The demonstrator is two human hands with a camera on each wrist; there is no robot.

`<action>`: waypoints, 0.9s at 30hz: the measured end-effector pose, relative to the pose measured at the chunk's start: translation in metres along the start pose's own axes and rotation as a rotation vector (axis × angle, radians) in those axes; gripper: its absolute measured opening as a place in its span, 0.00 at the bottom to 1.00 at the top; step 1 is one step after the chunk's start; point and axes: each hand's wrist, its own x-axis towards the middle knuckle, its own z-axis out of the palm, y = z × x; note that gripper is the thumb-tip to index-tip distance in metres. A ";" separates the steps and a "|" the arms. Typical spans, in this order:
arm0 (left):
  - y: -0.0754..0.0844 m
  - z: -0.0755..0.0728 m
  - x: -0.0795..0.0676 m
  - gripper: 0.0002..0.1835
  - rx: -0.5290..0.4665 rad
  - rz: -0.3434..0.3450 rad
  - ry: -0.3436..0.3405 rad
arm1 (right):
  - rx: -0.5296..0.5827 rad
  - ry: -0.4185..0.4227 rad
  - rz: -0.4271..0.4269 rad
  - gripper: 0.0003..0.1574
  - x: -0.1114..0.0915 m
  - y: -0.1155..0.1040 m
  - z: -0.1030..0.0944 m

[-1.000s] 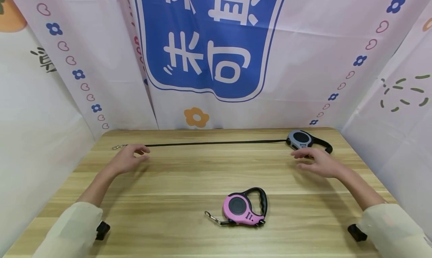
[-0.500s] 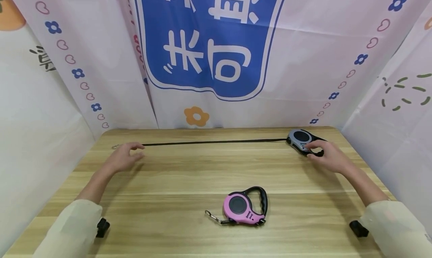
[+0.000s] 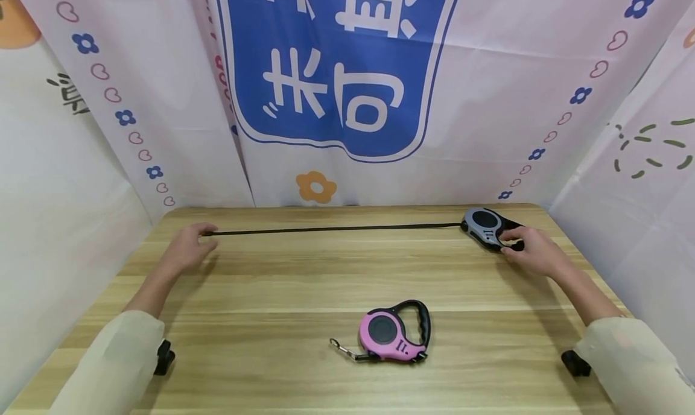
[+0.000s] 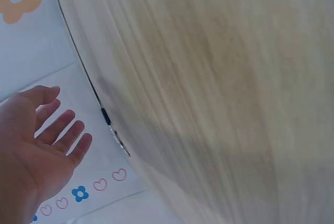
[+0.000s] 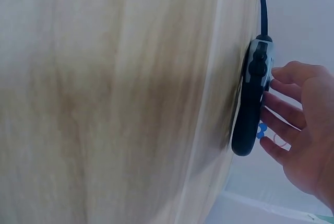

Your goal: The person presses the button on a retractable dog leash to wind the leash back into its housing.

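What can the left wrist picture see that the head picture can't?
Only the left wrist view shows the silver clip on the end of the black strap. Only the head view shows the pink leash, the grey leash's case and the right hand. Both show the left hand, the strap, the table and the orange flower.

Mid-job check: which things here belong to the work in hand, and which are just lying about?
Apparently in the work:
- gray leash, with the right hand at its handle end
- its extended black strap and metal clip, near the left hand

Just lying about:
- pink leash, nearer the person, away from both hands
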 end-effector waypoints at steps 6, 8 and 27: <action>-0.010 0.000 0.007 0.27 0.032 -0.037 -0.024 | -0.025 -0.019 0.014 0.18 0.002 0.003 -0.002; -0.014 0.000 0.009 0.27 0.038 -0.037 -0.029 | -0.034 -0.024 0.014 0.18 0.003 0.003 -0.002; -0.031 0.004 0.017 0.30 0.109 -0.110 -0.138 | -0.065 -0.061 0.017 0.17 0.006 0.012 0.002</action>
